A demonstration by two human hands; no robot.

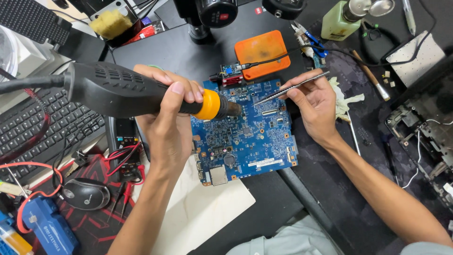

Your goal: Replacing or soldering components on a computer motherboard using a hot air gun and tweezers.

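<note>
Bright, even overhead light here; soft shadows sit under the blue circuit board, focus sharp there, edges bending slightly outward.

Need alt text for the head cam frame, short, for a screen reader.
Seen from above, the left hand aims a black hot-air gun with an orange collar at a blue circuit board, while the right hand holds metal tweezers with their tips over the board. A keyboard, a mouse and an orange pad lie around it.
</note>
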